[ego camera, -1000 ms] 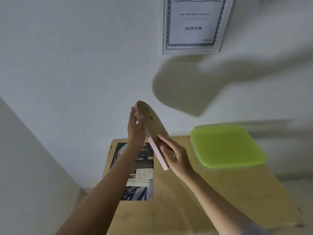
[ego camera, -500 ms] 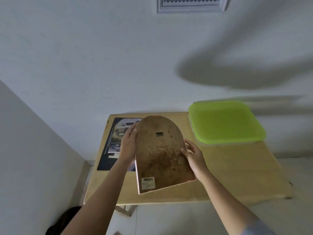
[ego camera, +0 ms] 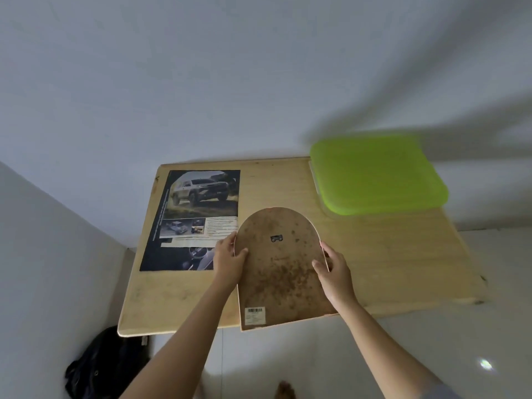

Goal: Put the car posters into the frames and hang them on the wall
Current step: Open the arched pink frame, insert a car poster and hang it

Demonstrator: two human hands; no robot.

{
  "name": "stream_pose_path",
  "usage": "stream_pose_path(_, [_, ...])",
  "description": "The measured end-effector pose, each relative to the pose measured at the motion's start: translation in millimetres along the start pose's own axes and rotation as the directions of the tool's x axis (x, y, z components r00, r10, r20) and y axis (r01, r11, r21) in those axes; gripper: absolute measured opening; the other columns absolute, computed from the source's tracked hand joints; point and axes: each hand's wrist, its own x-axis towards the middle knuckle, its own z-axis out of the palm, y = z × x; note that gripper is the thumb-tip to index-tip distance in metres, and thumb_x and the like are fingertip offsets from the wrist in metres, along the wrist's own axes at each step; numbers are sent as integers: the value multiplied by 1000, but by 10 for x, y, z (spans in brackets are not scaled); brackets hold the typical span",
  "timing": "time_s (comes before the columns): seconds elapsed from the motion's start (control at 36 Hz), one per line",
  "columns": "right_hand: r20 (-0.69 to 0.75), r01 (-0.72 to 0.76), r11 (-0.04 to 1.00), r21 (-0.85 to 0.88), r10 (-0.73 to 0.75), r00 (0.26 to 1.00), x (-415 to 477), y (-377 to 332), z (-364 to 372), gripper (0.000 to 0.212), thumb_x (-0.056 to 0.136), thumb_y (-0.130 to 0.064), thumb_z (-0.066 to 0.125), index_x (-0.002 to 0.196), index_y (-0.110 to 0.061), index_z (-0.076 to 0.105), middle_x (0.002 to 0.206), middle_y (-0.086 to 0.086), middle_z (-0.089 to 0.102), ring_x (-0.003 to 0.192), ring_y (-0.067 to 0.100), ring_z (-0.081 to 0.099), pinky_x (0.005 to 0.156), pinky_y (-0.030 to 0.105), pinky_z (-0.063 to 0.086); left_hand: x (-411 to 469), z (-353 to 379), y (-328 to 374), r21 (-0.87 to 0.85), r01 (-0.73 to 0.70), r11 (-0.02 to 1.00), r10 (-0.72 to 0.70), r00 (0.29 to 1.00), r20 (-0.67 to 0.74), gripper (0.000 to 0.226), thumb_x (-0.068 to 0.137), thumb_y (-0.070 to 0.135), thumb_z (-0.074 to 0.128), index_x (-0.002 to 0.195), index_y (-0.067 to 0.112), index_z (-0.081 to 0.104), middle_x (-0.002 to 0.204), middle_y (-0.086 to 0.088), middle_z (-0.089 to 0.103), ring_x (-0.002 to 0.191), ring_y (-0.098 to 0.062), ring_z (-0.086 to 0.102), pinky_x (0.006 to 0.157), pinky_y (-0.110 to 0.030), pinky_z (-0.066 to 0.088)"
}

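An arch-topped picture frame [ego camera: 280, 272] faces me with its brown, stained back, a small metal hanger near its top and a barcode sticker at its lower left. My left hand [ego camera: 229, 259] grips its left edge and my right hand [ego camera: 334, 272] grips its right edge. The frame lies low over the front of the wooden table [ego camera: 388, 263], its bottom edge past the table's front edge. A car poster [ego camera: 195, 214] showing an off-road vehicle lies flat on the table's left part, its lower right corner hidden by my left hand and the frame.
A clear box with a lime green lid [ego camera: 377, 174] stands at the table's back right against the white wall [ego camera: 230, 82]. A dark bag [ego camera: 103, 367] lies on the floor under the table's left front corner. A side wall closes in on the left.
The frame came down from upright and edge-on to back-up over the table. My view tilted down, so the white frame on the wall left the picture and the poster shows more fully.
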Motion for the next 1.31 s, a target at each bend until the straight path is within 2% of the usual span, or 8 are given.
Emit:
stream_pose_path(0.11, [-7,57,990,-126,-58,998,31,34,22,50,88,-7,57,136,-8,43,124,11,49,117,18,47,88,7,26,49,15,19,5,-27,1000,27,999,35,52,88,13,60,136,12,40,140,-8,41,125,-25,45,100,-34,41])
stream_pose_path(0.28, [4,120,959,-259,-123,992,76,79,36,52,88,-13,58,137,-7,41,115,9,52,96,11,48,87,12,30,174,33,-70,29,-28,999,25,995,92,57,87,14,63,138,16,36,141,-5,40,125,-25,45,102,-40,42])
stream_pose_path(0.44, [30,155,941,-301,-153,988,82,93,45,55,90,-16,57,140,-8,36,113,8,48,103,18,49,93,21,35,164,52,-107,115,-83,990,70,991,112,59,88,17,61,139,14,34,143,-5,34,127,-24,41,106,-41,39])
stream_pose_path(0.61, [42,207,914,-350,-205,978,120,117,29,52,86,-15,63,133,-3,46,118,9,44,114,18,43,94,8,23,11,15,-173,252,-249,935,252,968,20,54,89,18,59,137,10,37,141,-7,35,128,-23,37,106,-33,32])
stream_pose_path(0.81, [137,383,845,-374,-358,924,457,-228,256,44,88,-17,59,130,-8,48,121,8,44,117,19,42,94,17,31,-342,-181,-626,426,-401,811,291,908,300,111,66,85,38,147,27,-11,157,3,-11,144,-17,-8,111,-37,8])
stream_pose_path(1.03, [356,512,637,-577,-368,859,950,-455,638,44,94,-30,46,136,-17,42,133,4,40,123,23,33,92,38,46,-467,-212,-725,572,-536,621,323,840,436,135,54,94,35,136,15,-38,149,-5,-33,137,-14,-31,114,-32,-17])
stream_pose_path(1.17, [382,544,521,-658,-391,837,959,-406,672,46,94,-35,43,135,-15,42,134,5,40,121,26,34,87,41,49,-484,-193,-731,565,-551,615,354,832,427,136,56,93,38,142,9,-26,154,-10,-20,141,-18,-22,116,-34,-11])
stream_pose_path(1.31, [398,558,534,-636,-393,829,975,-453,654,46,92,-36,46,131,-13,44,130,7,41,120,26,35,89,39,47,-516,-182,-698,550,-535,641,342,841,418,139,54,93,41,146,0,-6,156,-13,-5,144,-22,-10,117,-37,-1])
